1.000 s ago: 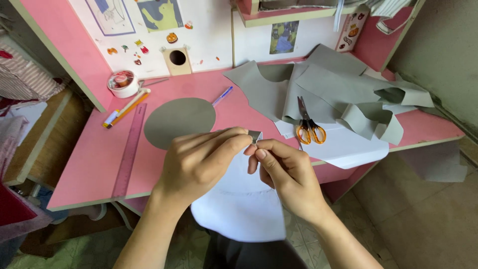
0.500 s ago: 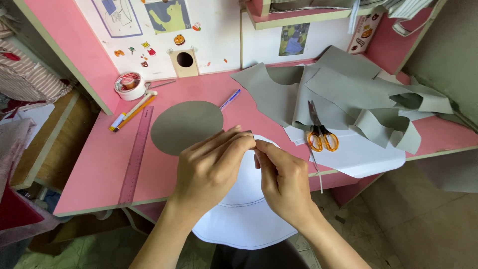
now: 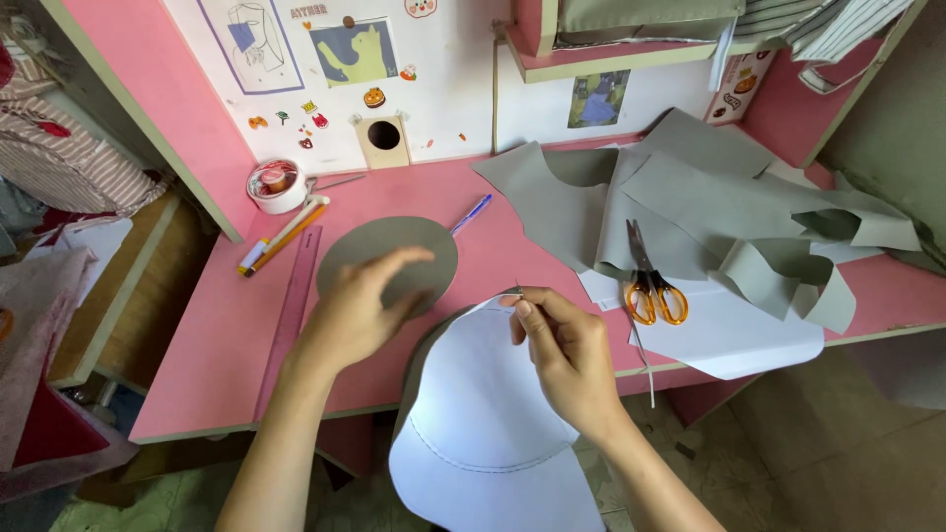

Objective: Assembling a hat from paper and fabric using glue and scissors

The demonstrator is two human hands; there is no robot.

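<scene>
Pink surface carries a white paper pattern overhanging its near edge. Right hand fingers pinch a pin at the pattern's far tip; left hand rests open on a grey disc. Pattern looks light, floppy; best held at edges.

Left hand spread, right hand pinched.

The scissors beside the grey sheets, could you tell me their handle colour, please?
Orange, on the scissors, clearest in the head view.
</scene>
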